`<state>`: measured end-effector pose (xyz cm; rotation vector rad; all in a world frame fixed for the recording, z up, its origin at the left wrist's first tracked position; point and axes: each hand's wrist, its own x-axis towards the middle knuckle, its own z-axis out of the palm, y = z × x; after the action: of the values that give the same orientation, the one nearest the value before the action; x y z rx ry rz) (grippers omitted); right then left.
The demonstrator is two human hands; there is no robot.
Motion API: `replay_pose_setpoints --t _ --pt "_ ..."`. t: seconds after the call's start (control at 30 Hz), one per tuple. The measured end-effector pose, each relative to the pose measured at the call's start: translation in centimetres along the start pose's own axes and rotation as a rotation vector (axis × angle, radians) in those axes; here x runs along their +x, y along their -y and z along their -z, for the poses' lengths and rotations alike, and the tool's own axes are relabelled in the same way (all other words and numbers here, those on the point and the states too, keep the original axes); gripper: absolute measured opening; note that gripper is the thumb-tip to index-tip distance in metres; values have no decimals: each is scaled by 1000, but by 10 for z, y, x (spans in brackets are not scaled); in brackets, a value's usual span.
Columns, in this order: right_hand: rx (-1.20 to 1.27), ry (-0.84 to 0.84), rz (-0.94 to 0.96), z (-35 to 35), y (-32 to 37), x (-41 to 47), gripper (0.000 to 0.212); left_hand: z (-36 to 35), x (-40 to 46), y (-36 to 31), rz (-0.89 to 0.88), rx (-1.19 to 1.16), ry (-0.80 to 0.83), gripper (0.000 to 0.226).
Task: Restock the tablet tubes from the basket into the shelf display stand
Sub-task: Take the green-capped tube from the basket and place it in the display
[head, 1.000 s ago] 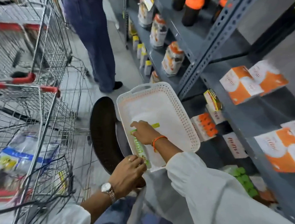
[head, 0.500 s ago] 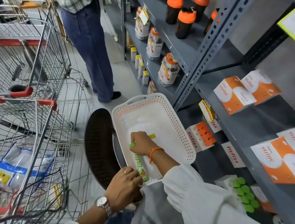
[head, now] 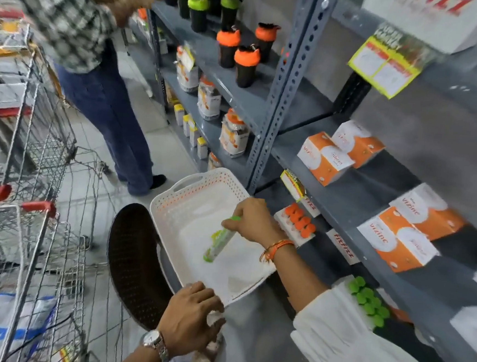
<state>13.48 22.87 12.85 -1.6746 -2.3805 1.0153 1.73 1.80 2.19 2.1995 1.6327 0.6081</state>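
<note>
A white perforated basket (head: 202, 186) rests on a dark round stool (head: 134, 261). My right hand (head: 252, 220) is over the basket, shut on a green tablet tube (head: 217, 243) that hangs tilted, its lower end toward the basket floor. My left hand (head: 189, 317) grips the basket's near rim. On the low grey shelf to the right stands a white display stand with orange-capped tubes (head: 298, 221). Lower down sits another stand with green-capped tubes (head: 369, 301).
Metal shopping carts (head: 34, 222) crowd the left side. A person in a checked shirt and dark trousers (head: 109, 107) stands in the aisle beyond the basket. The grey shelves (head: 330, 199) hold orange-and-white boxes (head: 323, 157), jars and shaker bottles (head: 245, 64).
My right hand has lifted the green tube off the basket floor and moved it up and right toward the shelf. The camera has tilted upward. My left hand stays on the rim.
</note>
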Motion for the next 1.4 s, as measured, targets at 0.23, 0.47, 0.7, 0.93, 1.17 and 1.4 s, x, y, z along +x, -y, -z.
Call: replay_pose_setpoints --t 0.23,0.47,0.7,0.93,1.17,1.4 --pt "-21 -559 -25 160 2 -76 43 26 93 -37 -175 -102 -204 15" --pt "-96 -1036 -104 307 -9 -201 30 72 233 -138 -457 -227 -352 19" --pt "-114 -1324 -202 397 -18 -308 26 122 332 -263 -686 -301 -556 38" --pt "-353 -1461 -370 455 -17 -344 27 115 382 -315 -744 -209 -479 37" --pt "-502 -1346 -523 477 -34 -324 36 102 398 -304 -830 -83 -588 38" --pt "-451 -1291 -612 473 -47 -321 37 99 402 -301 -846 -51 -584 39"
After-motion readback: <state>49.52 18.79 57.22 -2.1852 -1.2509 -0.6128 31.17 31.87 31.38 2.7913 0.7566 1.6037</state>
